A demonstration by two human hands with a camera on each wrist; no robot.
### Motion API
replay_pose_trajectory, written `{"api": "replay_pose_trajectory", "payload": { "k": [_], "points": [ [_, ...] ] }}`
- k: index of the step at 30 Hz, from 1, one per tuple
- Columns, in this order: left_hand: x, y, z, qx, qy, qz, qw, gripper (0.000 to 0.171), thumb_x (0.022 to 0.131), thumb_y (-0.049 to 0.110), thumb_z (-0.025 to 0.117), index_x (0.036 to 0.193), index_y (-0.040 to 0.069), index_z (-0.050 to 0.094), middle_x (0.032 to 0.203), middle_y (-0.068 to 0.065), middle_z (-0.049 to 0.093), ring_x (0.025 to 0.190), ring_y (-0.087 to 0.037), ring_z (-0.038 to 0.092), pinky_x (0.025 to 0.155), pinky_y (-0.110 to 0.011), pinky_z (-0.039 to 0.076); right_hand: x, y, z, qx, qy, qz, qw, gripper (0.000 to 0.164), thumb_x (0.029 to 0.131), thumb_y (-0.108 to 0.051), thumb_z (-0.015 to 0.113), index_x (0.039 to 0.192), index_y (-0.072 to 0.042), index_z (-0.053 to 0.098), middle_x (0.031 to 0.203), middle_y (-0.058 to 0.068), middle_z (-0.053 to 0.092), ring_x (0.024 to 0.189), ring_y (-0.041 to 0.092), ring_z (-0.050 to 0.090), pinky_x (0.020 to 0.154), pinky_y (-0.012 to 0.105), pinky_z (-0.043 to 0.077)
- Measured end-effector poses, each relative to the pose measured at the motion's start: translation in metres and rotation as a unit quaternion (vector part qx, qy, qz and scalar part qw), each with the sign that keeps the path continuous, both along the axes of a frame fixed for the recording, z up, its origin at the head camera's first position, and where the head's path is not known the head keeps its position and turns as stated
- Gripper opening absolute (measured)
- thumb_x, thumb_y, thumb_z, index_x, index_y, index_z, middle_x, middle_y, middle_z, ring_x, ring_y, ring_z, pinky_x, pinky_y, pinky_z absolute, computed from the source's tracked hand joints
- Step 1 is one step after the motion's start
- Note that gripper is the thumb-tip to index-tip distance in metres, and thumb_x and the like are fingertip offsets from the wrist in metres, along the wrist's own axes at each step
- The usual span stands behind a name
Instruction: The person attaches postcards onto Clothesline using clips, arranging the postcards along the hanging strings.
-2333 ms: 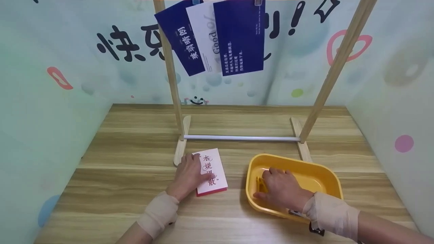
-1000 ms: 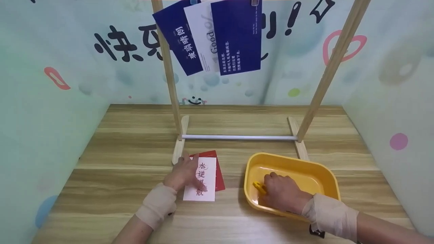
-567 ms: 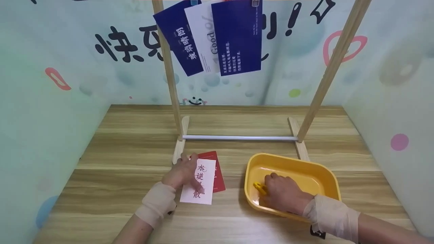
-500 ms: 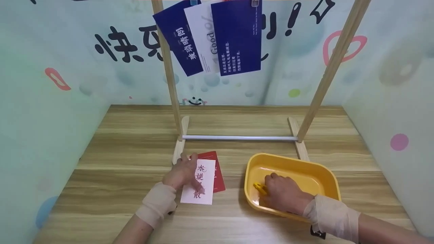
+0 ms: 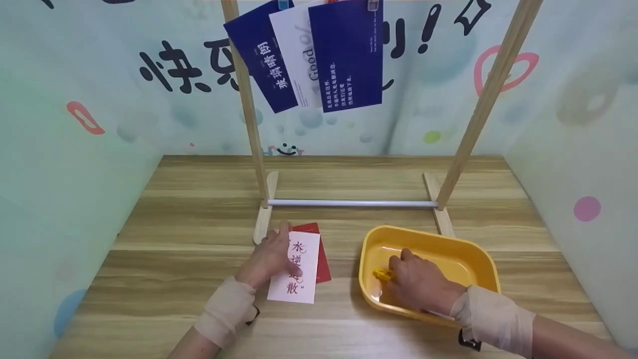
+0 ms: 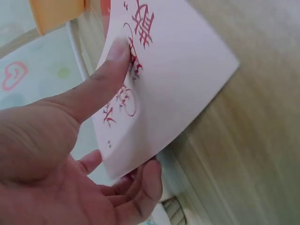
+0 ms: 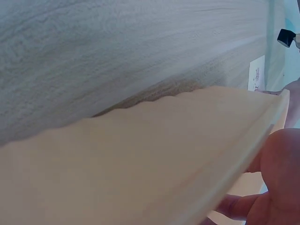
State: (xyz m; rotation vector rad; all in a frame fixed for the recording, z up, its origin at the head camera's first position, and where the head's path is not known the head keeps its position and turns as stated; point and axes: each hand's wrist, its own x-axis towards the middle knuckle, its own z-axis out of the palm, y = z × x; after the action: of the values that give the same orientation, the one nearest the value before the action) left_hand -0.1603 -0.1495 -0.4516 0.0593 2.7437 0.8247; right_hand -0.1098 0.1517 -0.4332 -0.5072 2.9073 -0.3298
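White card (image 5: 308,254), slightly bent, is pinched in the left hand (image 5: 266,259), partly hiding a red card (image 5: 324,264); the right hand (image 5: 422,283) pinches a yellow clip (image 5: 383,274) inside a yellow tray (image 5: 476,249).

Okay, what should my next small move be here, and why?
I'd probably lift the yellow clip out of the yellow tray: your right hand seems to pinch it there, your left hand holds the white card ready, and a blue card hangs from a grey clip above.
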Motion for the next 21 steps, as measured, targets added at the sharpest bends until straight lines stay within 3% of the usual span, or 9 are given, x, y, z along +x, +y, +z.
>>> {"api": "replay_pose_trajectory", "payload": {
  "k": [4,7,10,13,15,21],
  "points": [
    [0.001,-0.003,-0.001,0.071,-0.001,0.012,0.9974,0.090,0.070,0.002,0.087,0.141,0.014,0.034,0.112,-0.015,0.056,0.096,-0.027,0.059,0.087,-0.043,0.054,0.001,0.003,0.001,-0.024,0.024,0.019,0.999,0.018,0.087,-0.018,0.070,0.082,-0.006,0.058,0.081,0.009,0.050,0.062,0.018,0.046,0.051,0.037,0.043],
    [0.001,-0.004,-0.002,0.114,0.010,0.011,0.9934,0.084,0.073,-0.002,0.083,0.142,0.011,0.037,0.116,-0.016,0.057,0.103,-0.029,0.059,0.093,-0.045,0.052,0.002,0.005,0.002,-0.034,0.033,0.022,0.999,0.018,0.088,-0.017,0.071,0.083,-0.005,0.059,0.081,0.008,0.049,0.061,0.017,0.045,0.051,0.035,0.043],
    [0.000,-0.004,-0.002,0.139,0.024,0.007,0.9899,0.079,0.077,-0.004,0.079,0.144,0.007,0.039,0.128,-0.018,0.057,0.117,-0.031,0.055,0.105,-0.048,0.046,0.003,0.007,0.004,-0.037,0.030,0.021,0.999,0.019,0.089,-0.016,0.072,0.085,-0.003,0.058,0.083,0.009,0.048,0.061,0.018,0.046,0.052,0.035,0.045],
    [-0.001,-0.002,-0.002,0.143,0.035,0.004,0.9891,0.070,0.083,-0.004,0.073,0.145,0.006,0.041,0.132,-0.020,0.057,0.119,-0.032,0.056,0.107,-0.049,0.045,0.002,0.008,0.007,-0.037,0.013,0.014,0.999,0.017,0.090,-0.013,0.070,0.088,-0.002,0.057,0.082,0.009,0.049,0.063,0.019,0.047,0.055,0.035,0.046],
    [0.000,0.000,-0.001,0.140,0.040,0.010,0.9893,0.066,0.087,-0.003,0.070,0.145,0.008,0.042,0.131,-0.020,0.058,0.114,-0.031,0.059,0.103,-0.047,0.048,0.001,0.008,0.010,-0.040,0.001,0.007,0.999,0.014,0.090,-0.011,0.068,0.089,-0.002,0.058,0.082,0.009,0.051,0.063,0.019,0.048,0.057,0.035,0.046],
    [0.003,0.005,0.001,0.157,0.054,0.019,0.9859,0.066,0.087,-0.004,0.070,0.145,0.010,0.041,0.112,-0.020,0.065,0.089,-0.025,0.067,0.075,-0.037,0.058,0.001,0.007,0.014,-0.065,0.002,0.001,0.998,0.011,0.092,-0.011,0.065,0.096,0.000,0.065,0.087,0.009,0.054,0.066,0.018,0.051,0.060,0.033,0.049]
  ]
}}
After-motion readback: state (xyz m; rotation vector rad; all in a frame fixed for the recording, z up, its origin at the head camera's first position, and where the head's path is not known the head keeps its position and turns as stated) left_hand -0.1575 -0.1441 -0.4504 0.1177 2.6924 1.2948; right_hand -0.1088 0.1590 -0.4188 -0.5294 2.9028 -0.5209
